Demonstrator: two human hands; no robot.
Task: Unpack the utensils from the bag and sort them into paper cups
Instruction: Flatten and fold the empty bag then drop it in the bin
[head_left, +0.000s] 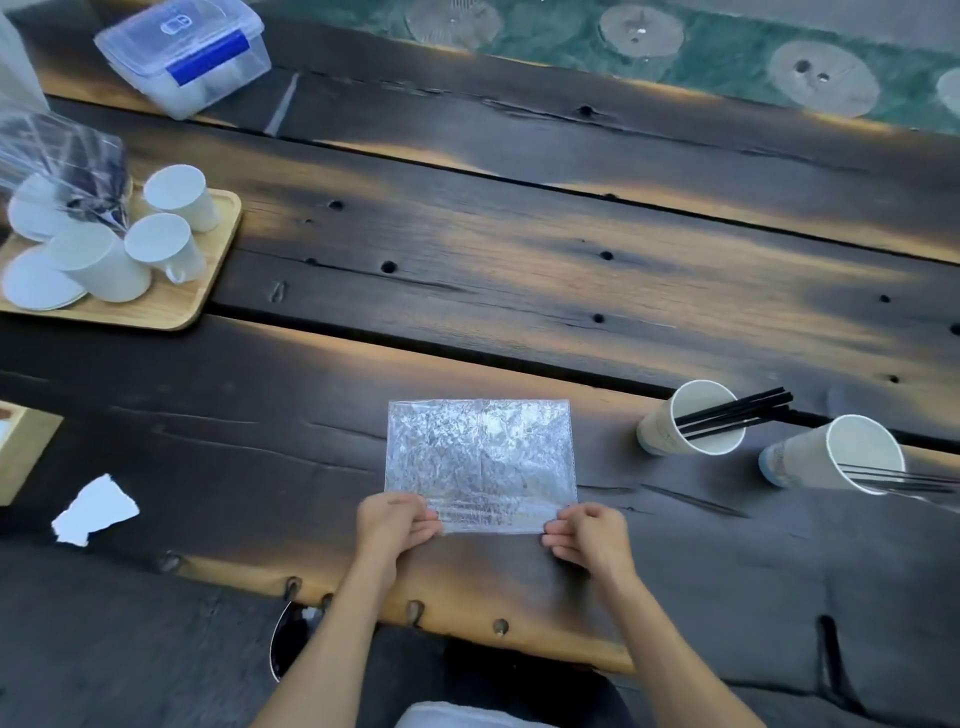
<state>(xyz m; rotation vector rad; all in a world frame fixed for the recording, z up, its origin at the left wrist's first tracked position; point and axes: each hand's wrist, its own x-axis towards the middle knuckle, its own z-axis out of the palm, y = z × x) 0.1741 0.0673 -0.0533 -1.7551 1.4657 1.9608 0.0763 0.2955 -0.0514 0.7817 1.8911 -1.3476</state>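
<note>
While both hands pinch 1 bag (480, 460) | left grip (397, 525) | right grip (587, 535) | 2 paper cups (691, 418)

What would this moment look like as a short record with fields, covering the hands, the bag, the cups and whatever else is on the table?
left hand: pinches the bag's near left corner
right hand: pinches the bag's near right corner
plastic bag: clear, crinkled, lying flat on the table, looks empty
nearer paper cup: holds black stick-like utensils that poke out
farther paper cup: at the right, holds thin dark utensils
wooden tray: far left, carrying white cups upside down
lidded plastic box: far edge of the table
torn paper scrap: near left
</note>
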